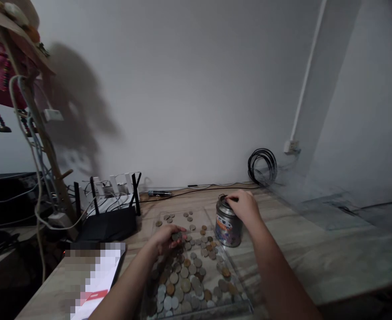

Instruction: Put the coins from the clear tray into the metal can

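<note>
My left hand (164, 240) is curled, palm up, around a few coins (176, 236), above a clear shallow tray (238, 276). Many loose coins (185, 284), silver and some brass-coloured, lie spread in the tray, thickest at its near end. Just right of the tray stands an upright metal tin (228, 230) with a printed label and a small ring at its top. My right hand (246, 206) is over the tin's top, thumb and fingers pinched together at the lid. Whatever is between those fingertips is too small or hidden to make out.
A black router (107, 224) with antennas and white devices stand at the left. A pixelated flat item (105, 271) lies nearer. Coiled black cable (262, 166) leans on the wall. A transparent panel (316, 202) lies at the right. A wooden stand (45, 129) carries cords and a hat.
</note>
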`<action>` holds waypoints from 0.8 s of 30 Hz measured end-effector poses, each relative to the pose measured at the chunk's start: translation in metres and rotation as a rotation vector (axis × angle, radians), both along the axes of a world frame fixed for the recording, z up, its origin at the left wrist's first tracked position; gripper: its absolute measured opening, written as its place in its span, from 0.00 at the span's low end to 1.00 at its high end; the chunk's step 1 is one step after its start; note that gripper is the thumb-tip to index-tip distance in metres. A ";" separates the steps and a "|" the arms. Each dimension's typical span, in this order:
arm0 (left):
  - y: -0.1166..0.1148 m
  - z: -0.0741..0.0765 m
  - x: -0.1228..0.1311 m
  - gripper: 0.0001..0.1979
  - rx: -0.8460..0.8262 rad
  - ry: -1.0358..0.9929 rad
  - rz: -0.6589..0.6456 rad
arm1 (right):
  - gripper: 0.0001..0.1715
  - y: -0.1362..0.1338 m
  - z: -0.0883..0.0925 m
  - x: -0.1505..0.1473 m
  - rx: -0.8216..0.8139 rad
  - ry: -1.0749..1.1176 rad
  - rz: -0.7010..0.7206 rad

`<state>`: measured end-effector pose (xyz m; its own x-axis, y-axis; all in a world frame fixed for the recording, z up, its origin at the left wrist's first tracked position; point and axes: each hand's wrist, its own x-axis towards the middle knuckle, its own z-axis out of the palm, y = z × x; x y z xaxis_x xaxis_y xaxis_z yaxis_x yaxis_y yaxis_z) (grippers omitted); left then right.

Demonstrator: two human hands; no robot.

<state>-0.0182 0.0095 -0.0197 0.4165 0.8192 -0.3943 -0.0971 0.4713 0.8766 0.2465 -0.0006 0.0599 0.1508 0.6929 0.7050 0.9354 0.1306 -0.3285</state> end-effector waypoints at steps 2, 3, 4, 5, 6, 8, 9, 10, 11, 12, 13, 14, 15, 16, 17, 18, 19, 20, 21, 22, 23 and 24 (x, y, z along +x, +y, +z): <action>0.001 -0.002 -0.001 0.09 0.036 0.002 -0.015 | 0.08 0.003 -0.004 0.003 -0.053 0.018 -0.026; 0.001 -0.003 -0.002 0.09 0.054 0.003 -0.018 | 0.07 0.004 -0.005 0.002 -0.073 0.026 -0.042; 0.001 -0.003 -0.002 0.08 0.072 0.003 -0.023 | 0.07 0.004 -0.005 0.001 -0.088 0.031 -0.056; 0.001 -0.003 -0.002 0.08 0.087 0.003 -0.027 | 0.08 0.003 -0.005 0.000 -0.096 0.032 -0.066; 0.001 -0.003 -0.002 0.08 0.099 0.005 -0.029 | 0.08 0.001 -0.004 -0.002 -0.083 0.033 -0.075; 0.001 -0.001 -0.002 0.08 0.117 0.016 -0.020 | 0.10 -0.002 0.000 -0.007 0.027 0.037 -0.080; 0.000 0.000 -0.001 0.08 0.123 0.022 -0.010 | 0.11 -0.004 0.002 -0.011 0.115 0.041 -0.063; 0.000 0.001 -0.001 0.08 0.129 0.031 0.004 | 0.12 -0.007 0.003 -0.015 0.209 0.048 -0.027; -0.001 0.002 -0.001 0.09 0.140 0.038 0.016 | 0.12 -0.009 0.004 -0.022 0.286 0.055 0.032; -0.002 0.002 -0.001 0.10 0.150 0.045 0.021 | 0.13 -0.012 0.003 -0.030 0.331 0.062 0.110; -0.003 0.003 0.000 0.11 0.159 0.052 0.019 | 0.13 -0.014 0.002 -0.039 0.332 0.065 0.203; -0.003 0.003 0.000 0.13 0.164 0.063 0.007 | 0.13 -0.016 -0.002 -0.050 0.292 0.062 0.299; -0.004 0.003 0.000 0.14 0.167 0.076 -0.012 | 0.13 -0.018 -0.007 -0.061 0.219 0.049 0.387; -0.005 0.003 0.000 0.16 0.167 0.090 -0.035 | 0.12 -0.019 -0.013 -0.073 0.122 0.026 0.462; -0.006 0.002 0.000 0.17 0.161 0.103 -0.058 | 0.11 -0.020 -0.020 -0.084 0.011 -0.007 0.527; -0.007 0.002 0.000 0.18 0.155 0.119 -0.071 | 0.11 -0.020 -0.028 -0.094 -0.105 -0.042 0.579; -0.008 0.002 0.001 0.19 0.151 0.142 -0.073 | 0.11 -0.019 -0.035 -0.102 -0.219 -0.071 0.617; -0.009 0.002 0.002 0.20 0.147 0.169 -0.068 | 0.13 -0.018 -0.043 -0.108 -0.319 -0.087 0.644; -0.010 0.003 0.003 0.21 0.139 0.194 -0.064 | 0.15 -0.016 -0.049 -0.112 -0.400 -0.089 0.658; -0.012 0.003 0.004 0.22 0.121 0.212 -0.069 | 0.16 -0.014 -0.054 -0.114 -0.460 -0.077 0.660; -0.013 0.004 0.005 0.23 0.099 0.219 -0.085 | 0.17 -0.012 -0.058 -0.115 -0.504 -0.058 0.656; -0.014 0.004 0.006 0.24 0.077 0.217 -0.114 | 0.17 -0.010 -0.062 -0.114 -0.532 -0.038 0.651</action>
<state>-0.0123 -0.0046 -0.0156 0.4206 0.8029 -0.4225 0.1474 0.3991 0.9050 0.1326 -0.0102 -0.0016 -0.4113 0.8747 0.2562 0.7387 0.4846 -0.4685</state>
